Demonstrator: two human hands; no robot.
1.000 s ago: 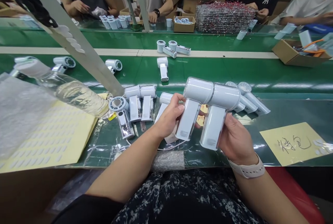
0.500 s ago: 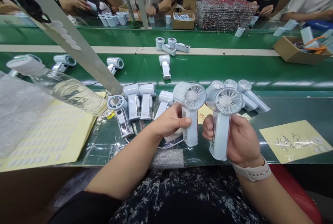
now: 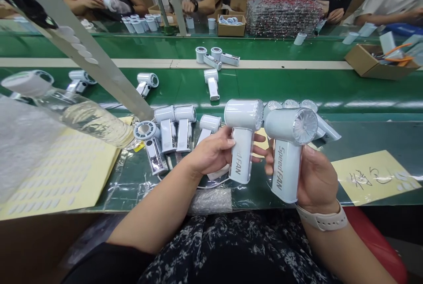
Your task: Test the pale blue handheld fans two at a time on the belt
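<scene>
My left hand grips the handle of a pale blue handheld fan in clear film, the lettering on its handle partly showing. A second film-wrapped handheld fan, printed "Speed FAN", is held upright by my right hand, which wears a pale wristband. The two heads are close together, side by side; whether they touch I cannot tell. Behind them lie several wrapped fans, partly hidden. To the left of my left hand are several fans with shiny handles, one with its ring facing up.
A water bottle lies across yellow sticker sheets at the left, beside a slanted metal post. A yellow note is at the right. More fans rest on the green belt. Co-workers sit across it.
Both fans have turned in my hands: their front ends now point to the right and the printed handle sides face me. Some fingers of my left hand have spread behind its fan.
</scene>
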